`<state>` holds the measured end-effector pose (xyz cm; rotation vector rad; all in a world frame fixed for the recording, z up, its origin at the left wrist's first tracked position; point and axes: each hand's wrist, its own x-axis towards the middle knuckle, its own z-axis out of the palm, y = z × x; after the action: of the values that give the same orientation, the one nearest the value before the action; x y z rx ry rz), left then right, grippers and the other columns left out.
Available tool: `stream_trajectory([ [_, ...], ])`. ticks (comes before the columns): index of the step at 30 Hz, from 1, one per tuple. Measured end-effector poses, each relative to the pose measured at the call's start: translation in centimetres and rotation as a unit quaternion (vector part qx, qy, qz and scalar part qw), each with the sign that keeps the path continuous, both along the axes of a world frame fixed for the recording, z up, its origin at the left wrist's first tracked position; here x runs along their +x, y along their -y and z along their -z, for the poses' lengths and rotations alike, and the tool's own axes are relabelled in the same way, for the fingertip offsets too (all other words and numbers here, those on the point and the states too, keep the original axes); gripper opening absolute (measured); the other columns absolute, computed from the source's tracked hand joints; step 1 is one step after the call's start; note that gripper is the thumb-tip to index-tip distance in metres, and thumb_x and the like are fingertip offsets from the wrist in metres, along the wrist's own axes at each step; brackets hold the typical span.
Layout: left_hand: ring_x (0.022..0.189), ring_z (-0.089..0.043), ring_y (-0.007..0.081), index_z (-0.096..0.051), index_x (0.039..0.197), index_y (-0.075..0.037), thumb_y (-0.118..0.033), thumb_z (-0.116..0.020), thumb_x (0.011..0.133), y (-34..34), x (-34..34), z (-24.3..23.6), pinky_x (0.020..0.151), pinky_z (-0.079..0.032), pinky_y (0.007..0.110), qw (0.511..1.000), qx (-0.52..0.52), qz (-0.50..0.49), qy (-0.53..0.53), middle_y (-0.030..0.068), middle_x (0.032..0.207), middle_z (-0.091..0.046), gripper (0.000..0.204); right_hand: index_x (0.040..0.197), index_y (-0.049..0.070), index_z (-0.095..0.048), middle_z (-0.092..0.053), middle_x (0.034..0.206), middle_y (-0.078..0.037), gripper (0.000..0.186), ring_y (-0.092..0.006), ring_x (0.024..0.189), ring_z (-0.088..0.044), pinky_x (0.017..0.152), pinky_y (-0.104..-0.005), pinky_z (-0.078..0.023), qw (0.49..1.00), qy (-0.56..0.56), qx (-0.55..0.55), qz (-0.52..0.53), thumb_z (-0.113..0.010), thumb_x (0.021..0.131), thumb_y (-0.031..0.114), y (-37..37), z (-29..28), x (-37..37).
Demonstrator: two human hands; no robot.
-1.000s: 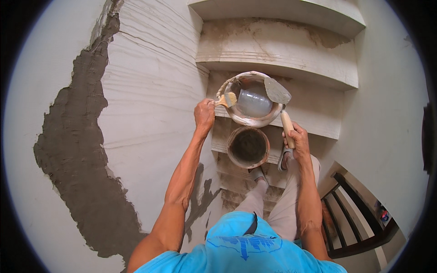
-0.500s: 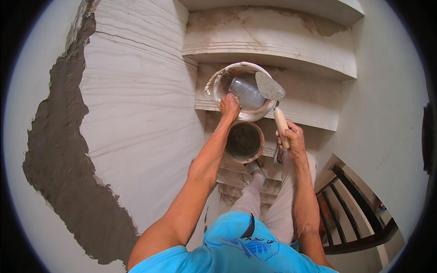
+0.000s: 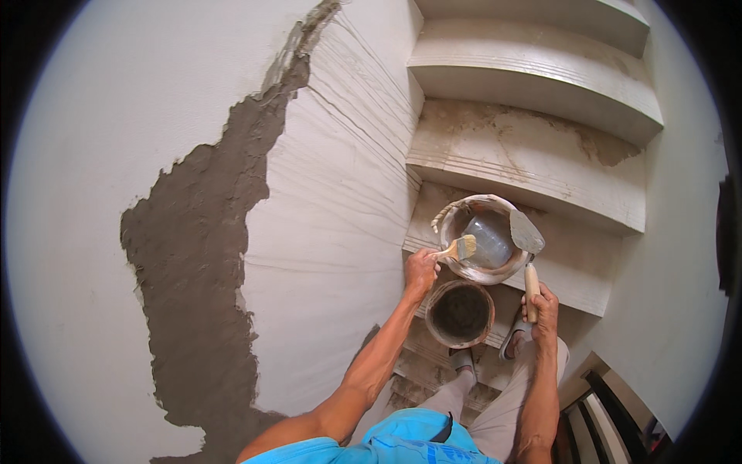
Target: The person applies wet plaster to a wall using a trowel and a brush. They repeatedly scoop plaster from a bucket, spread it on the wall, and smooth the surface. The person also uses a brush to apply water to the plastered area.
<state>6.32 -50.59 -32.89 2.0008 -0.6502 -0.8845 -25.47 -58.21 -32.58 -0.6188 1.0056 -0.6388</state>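
Note:
My left hand (image 3: 421, 272) is closed round the handle of a paintbrush (image 3: 464, 247) with pale bristles, which is over the near-left rim of a whitish bucket (image 3: 502, 275). A clear plastic container (image 3: 490, 241) lies inside that bucket. In my right hand (image 3: 543, 311) is a pointing trowel (image 3: 531, 291) by its wooden handle. Its grey, mortar-smeared blade overlaps the bucket's right rim. Just below stands a second bucket (image 3: 438, 334) with dark grey mortar (image 3: 460, 313) in it. A broad band of dark mortar (image 3: 193, 247) runs down the wall at the left.
Pale stair treads (image 3: 533, 139) with brown stains climb toward the top right. Streaked white wall (image 3: 332, 201) borders them on the left, and a plain wall (image 3: 680, 232) on the right. A dark railing (image 3: 618, 417) stands at the lower right. My feet are on the lower steps.
The view has swung left, so the buckets appear lower and farther right. My left hand has come out of the whitish bucket, and the paintbrush now shows. The trowel stays in my right hand.

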Motion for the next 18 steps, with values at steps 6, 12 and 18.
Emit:
stream_trajectory([
  [6, 0.049, -0.048, 0.0035, -0.064, 0.113, 0.0, -0.017, -0.058, 0.099, -2.3, 2.0, -9.3, 0.039, -0.038, 0.019, 0.982, -0.096, -0.114, -0.115, 0.0026, 0.075, -0.065, 0.023, 0.127, 0.002, -0.057, -0.061, 0.075, -0.005, 0.053, -0.0119, 0.051, -0.055, 0.04, -0.0253, -0.045, 1.0, -0.004, -0.013, 0.022, -0.061, 0.078, 0.019, 0.1, -0.2, 0.0],
  [12, 0.045, -0.044, 0.003, -0.064, 0.103, -0.001, -0.021, -0.055, 0.103, 3.1, 7.5, -24.5, 0.036, -0.035, 0.021, 0.956, -0.23, -0.107, 0.148, 0.0038, 0.073, -0.063, 0.021, 0.123, 0.003, -0.059, -0.061, 0.076, -0.004, 0.047, -0.0117, 0.052, -0.055, 0.04, -0.0256, -0.044, 1.0, -0.008, -0.01, 0.024, -0.06, 0.078, 0.018, 0.2, 0.3, 0.1],
  [18, 0.051, -0.06, 0.0203, -0.069, 0.097, 0.0, -0.024, -0.054, 0.101, 10.4, 15.4, -38.0, 0.049, -0.047, 0.037, 0.752, -0.213, -0.068, 0.62, 0.0117, 0.066, -0.065, 0.029, 0.121, 0.003, -0.058, -0.061, 0.076, -0.004, 0.043, -0.0118, 0.051, -0.055, 0.039, -0.0254, -0.045, 1.0, 0.001, -0.022, -0.015, -0.059, 0.08, 0.018, -0.3, 0.1, 1.0],
])
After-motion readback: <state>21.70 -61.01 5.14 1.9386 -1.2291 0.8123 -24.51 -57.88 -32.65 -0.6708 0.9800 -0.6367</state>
